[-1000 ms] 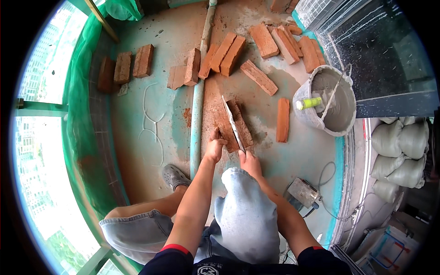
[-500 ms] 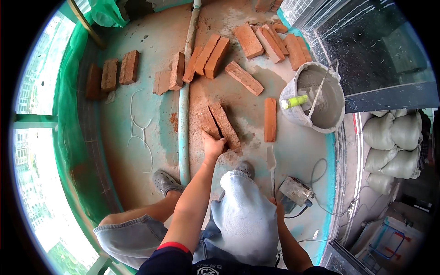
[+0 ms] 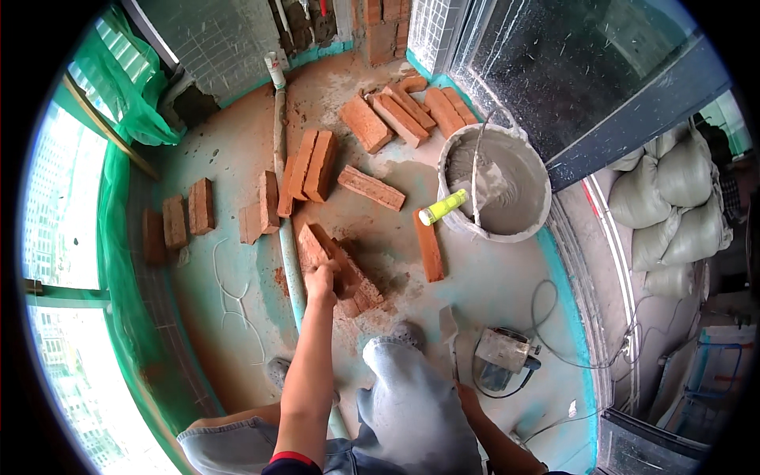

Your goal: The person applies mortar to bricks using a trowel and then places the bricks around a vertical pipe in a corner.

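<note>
My left hand (image 3: 321, 281) is closed around the near end of a reddish brick (image 3: 310, 244), tilted and raised over another brick (image 3: 364, 294) lying on the dusty floor. Down by my knee, my right hand (image 3: 467, 400) grips the handle of a trowel (image 3: 449, 323), its grey blade pointing away from me. My knee partly hides that hand's fingers. A single brick (image 3: 428, 247) lies between the trowel and a white bucket (image 3: 546, 207) of grey mortar. A tool with a lime-yellow handle (image 3: 445, 207) rests in the bucket, its head in the mortar.
Several loose bricks (image 3: 366, 125) lie farther off, with others along the left side. A pipe (image 3: 290, 269) crosses the floor left of my hand. A corded power cutter (image 3: 503, 360) sits at right. Filled sacks (image 3: 665, 198) are piled beyond the threshold; green netting (image 3: 119, 237) hangs at left.
My left hand has lifted one of the two side-by-side bricks and tilted it; the other stays on the floor. My view has shifted, showing more of the far wall. My right hand keeps the trowel.
</note>
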`<state>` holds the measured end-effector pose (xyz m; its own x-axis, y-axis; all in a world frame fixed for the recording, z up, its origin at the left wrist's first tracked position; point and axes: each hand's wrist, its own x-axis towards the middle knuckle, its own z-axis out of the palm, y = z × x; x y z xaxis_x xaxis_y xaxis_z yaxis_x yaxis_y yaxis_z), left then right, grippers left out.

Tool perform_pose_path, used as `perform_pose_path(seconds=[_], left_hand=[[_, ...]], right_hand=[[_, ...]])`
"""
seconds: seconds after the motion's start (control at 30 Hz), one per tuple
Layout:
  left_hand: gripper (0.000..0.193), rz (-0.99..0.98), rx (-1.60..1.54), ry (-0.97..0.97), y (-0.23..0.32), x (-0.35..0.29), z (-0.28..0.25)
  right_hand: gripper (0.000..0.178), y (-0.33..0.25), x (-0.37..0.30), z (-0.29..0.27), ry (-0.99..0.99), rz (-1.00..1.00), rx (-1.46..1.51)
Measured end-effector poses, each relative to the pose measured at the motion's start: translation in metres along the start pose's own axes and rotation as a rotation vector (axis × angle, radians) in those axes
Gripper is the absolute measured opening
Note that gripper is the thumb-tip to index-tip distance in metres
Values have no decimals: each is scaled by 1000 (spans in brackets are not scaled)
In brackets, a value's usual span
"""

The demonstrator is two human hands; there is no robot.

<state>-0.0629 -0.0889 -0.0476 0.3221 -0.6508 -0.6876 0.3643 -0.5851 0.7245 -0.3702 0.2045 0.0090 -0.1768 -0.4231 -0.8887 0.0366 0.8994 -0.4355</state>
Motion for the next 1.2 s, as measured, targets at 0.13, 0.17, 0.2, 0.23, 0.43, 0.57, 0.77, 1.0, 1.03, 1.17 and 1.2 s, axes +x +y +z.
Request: perform_pose_path(seconds=[0.13, 0.17, 0.2, 0.23, 0.43, 0.57, 0.77, 1.0, 1.03, 1.17, 1.2], left_hand=[[44, 133, -54, -254, 89, -2, 102], [56, 295, 17, -262, 98, 1, 120], [67, 458, 91, -276, 103, 2, 132], [73, 423, 152, -338, 100, 9, 132], [74, 482, 832, 329, -11, 18, 52], [91, 224, 887, 397, -96, -13, 18], [88, 130, 954, 343, -104, -33, 71], [32, 226, -62, 193, -91, -12, 15], [32, 253, -14, 198, -74, -13, 12], [41, 413, 399, 363, 6, 44, -5], [49, 436, 490, 343, 25, 68, -34]], right_hand=[[40, -1, 1, -3, 36, 0, -41], [41, 3, 3, -4, 33, 6, -32], [40, 8, 6, -7, 13, 5, -6], [40, 8, 6, -7, 2, 0, 12], [41, 84, 53, -24, 47, -593, -518], [32, 117, 73, -20, 10, -170, -326], [39, 52, 29, -16, -30, -160, -209], [41, 78, 56, -26, -81, -519, -585], [40, 75, 50, -24, -87, -311, -293], [39, 53, 40, -21, -78, -157, -109], [39, 49, 40, -15, -103, -173, -154]])
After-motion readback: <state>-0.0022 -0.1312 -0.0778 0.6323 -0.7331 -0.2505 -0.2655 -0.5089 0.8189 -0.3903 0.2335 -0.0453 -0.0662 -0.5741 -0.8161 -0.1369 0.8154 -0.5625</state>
